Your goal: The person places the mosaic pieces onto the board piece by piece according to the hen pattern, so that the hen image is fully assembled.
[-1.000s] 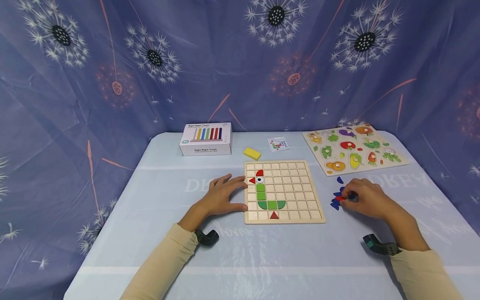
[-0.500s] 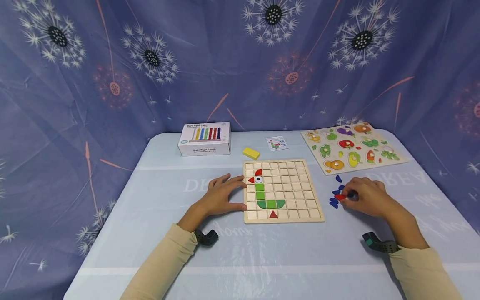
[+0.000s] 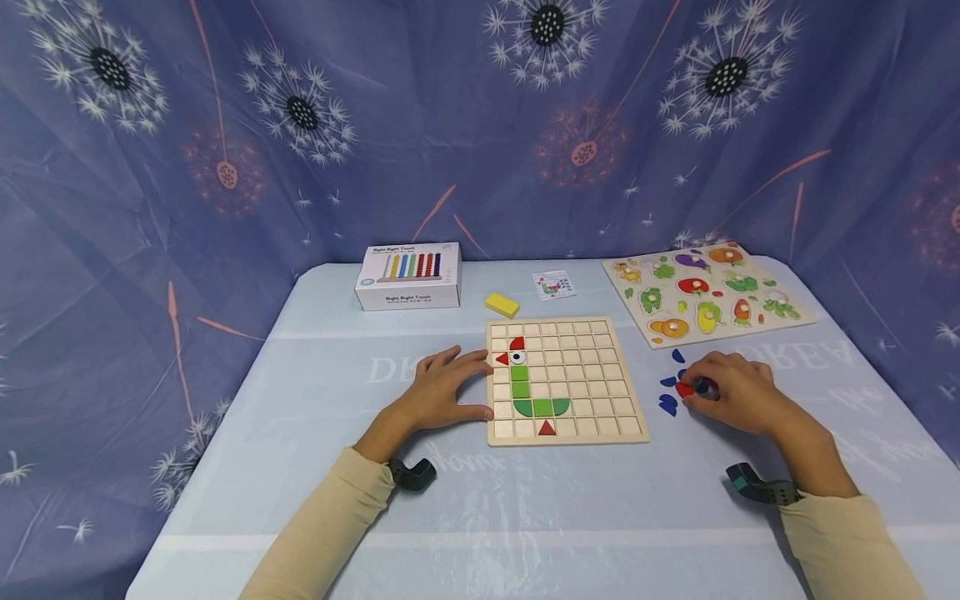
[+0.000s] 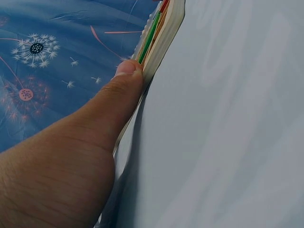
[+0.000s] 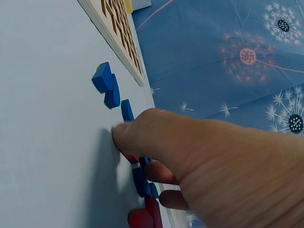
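**Grid board point(image 3: 573, 375) part filled, most squares bare**

At the bottom of the head view, your sleeves point(image 3: 322, 517) cross the bench point(image 3: 525, 517). Just left of centre, your left hand point(image 3: 438, 392) is spread, its thumb and fingertips at the board's left edge; the left wrist view shows the thumb against the rim. Right of centre, your right hand point(image 3: 727, 387) pinches a red piece point(image 3: 683, 389), with loose blue pieces point(image 3: 667, 404) close by; the right wrist view shows more red pieces point(image 5: 140, 218) at its lower edge.

The board lies at the centre. From its bottom row upward, it holds a red triangle point(image 3: 547, 428), a green square point(image 3: 542, 407) between two curved green pieces point(image 3: 561, 407), two stacked green squares point(image 3: 520, 382), an eye tile point(image 3: 517, 357) with another red triangle at its left, and a curved red piece point(image 3: 517, 342) on top. You look roughly halfway: the neck and head seem laid out, while the blue pieces and the red one you pinch appear left to place.

Beyond the board sit a yellow block point(image 3: 502, 305), a small picture card point(image 3: 554, 285), a white box point(image 3: 408, 277) upper left and a vegetable puzzle point(image 3: 705, 296) upper right, before the dandelion curtain point(image 3: 450, 108).
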Tool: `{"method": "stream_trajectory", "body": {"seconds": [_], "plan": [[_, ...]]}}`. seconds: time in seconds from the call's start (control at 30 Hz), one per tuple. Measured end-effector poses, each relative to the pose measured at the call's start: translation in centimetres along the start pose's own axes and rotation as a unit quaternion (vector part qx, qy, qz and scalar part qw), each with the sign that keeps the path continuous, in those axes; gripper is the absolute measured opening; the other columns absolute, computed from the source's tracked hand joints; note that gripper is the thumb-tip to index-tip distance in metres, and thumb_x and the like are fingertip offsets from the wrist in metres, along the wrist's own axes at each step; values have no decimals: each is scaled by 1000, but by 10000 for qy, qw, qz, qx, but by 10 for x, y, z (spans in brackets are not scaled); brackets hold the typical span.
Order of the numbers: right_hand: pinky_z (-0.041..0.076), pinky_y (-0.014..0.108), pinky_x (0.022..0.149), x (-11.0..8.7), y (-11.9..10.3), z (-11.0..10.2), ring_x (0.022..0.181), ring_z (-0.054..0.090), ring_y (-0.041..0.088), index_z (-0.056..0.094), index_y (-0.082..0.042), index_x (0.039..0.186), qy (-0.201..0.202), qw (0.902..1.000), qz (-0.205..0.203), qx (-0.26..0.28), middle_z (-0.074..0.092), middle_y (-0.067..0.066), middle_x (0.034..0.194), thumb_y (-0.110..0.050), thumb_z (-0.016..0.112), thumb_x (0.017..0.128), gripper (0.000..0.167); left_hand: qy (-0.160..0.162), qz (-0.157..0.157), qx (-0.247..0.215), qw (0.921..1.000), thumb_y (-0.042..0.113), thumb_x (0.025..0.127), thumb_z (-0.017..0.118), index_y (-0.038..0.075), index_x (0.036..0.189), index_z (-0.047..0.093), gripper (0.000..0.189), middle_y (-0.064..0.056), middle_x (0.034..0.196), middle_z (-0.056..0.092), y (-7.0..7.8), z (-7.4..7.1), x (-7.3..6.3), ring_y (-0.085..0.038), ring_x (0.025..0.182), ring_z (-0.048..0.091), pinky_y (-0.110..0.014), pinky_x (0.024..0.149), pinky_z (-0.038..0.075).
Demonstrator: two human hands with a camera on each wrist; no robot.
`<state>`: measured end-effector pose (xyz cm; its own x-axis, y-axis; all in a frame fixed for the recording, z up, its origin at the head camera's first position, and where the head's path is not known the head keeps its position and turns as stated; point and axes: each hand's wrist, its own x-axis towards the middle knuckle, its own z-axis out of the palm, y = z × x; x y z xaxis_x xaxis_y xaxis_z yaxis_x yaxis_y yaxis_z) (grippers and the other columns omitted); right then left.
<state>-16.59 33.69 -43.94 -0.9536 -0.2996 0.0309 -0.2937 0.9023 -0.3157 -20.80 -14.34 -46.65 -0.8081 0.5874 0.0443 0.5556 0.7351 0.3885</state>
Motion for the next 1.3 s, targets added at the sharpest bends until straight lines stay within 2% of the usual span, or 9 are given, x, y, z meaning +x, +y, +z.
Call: {"method": "stream_trajectory", "body": {"seconds": [0.13,0.33,0.57,0.67,0.83,1.03,1.3], "plan": [[27,66,85,0,-1,-1,105,53,38,75,-13,108,-69,10000,-38,43,64,12,111,-18,85,80,31,-17,-21,-18,10000,71,82,69,33,143,53,73,8,161,35,0,0,1,-35,150,19,-59,110,17],[28,65,84,1,0,-1,103,53,38,74,-14,100,-119,9999,86,-40,64,10,108,-21,87,79,25,-91,-105,13,9999,71,82,69,34,144,52,74,9,162,33,0,0,1,-33,151,17,-58,111,16],[34,62,84,2,0,-1,102,53,37,74,-13,97,-92,9999,-74,-58,64,9,105,-20,87,79,23,-69,-85,-63,9999,71,82,70,33,143,54,74,8,161,35,1,-1,-1,-34,150,18,-59,111,16],[40,56,81,2,0,0,98,52,33,74,-13,95,81,9998,-202,-38,63,8,104,-17,88,77,23,-76,-53,-69,9999,71,82,69,32,144,53,74,7,161,35,1,-2,-1,-35,150,19,-60,110,17],[46,54,85,2,0,2,96,50,30,71,-10,94,394,9976,-529,203,60,7,102,-11,87,75,25,-85,-33,-18,10000,71,83,69,33,144,53,74,8,161,35,1,-3,0,-36,150,19,-59,110,17],[46,53,86,7,-6,9,97,51,28,68,-12,94,414,9956,-752,388,60,5,104,-12,85,77,24,-150,-85,-26,9998,70,83,69,33,145,52,74,8,162,33,1,-3,0,-35,151,17,-59,111,16],[45,43,84,22,-26,17,94,51,18,68,-18,89,608,9890,-1284,410,58,-5,96,-11,85,76,23,-100,-113,-91,9998,70,82,70,33,144,53,74,8,162,34,3,-3,-1,-35,151,18,-59,111,15]]}}
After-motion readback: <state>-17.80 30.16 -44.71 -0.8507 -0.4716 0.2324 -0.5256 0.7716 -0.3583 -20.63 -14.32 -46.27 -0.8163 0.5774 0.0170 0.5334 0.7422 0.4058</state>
